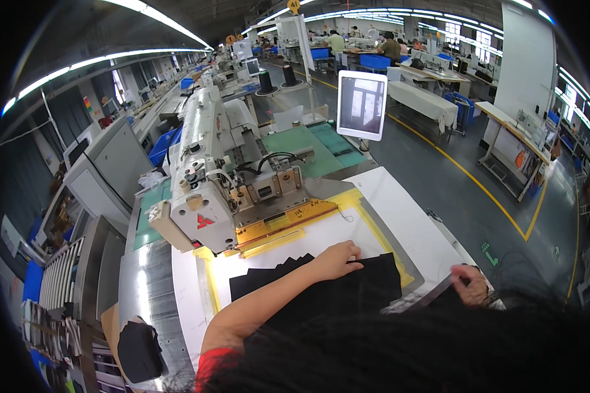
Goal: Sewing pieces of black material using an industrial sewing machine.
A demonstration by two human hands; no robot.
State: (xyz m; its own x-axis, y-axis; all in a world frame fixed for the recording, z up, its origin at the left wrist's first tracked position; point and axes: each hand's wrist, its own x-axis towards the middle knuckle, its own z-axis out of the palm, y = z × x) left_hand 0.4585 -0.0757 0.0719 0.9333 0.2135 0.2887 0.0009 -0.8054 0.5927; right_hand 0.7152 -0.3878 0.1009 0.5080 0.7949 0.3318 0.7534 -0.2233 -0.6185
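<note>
My left hand point(336, 261) reaches in from the lower left, its forearm bare below a red sleeve. Its fingers are curled at the upper edge of a black fabric piece point(367, 281), with the thumb on the near side. The fabric lies on a white sheet point(406, 213) in front of a large sewing machine point(206, 196). Black folded or stacked edges show left of my wrist. My right hand point(470, 285) is at the table's right edge with curled fingers, beside a dark grey strip point(432, 290). What it holds, if anything, I cannot make out. Dark hair covers the lower middle.
A yellow-taped clamp plate point(288, 219) sits under the machine head. At the table's far side stands a white-framed screen point(362, 105). Black thread cones point(266, 83) are behind the machine. A black bundle point(139, 350) lies at lower left. Farther off are other workstations and people.
</note>
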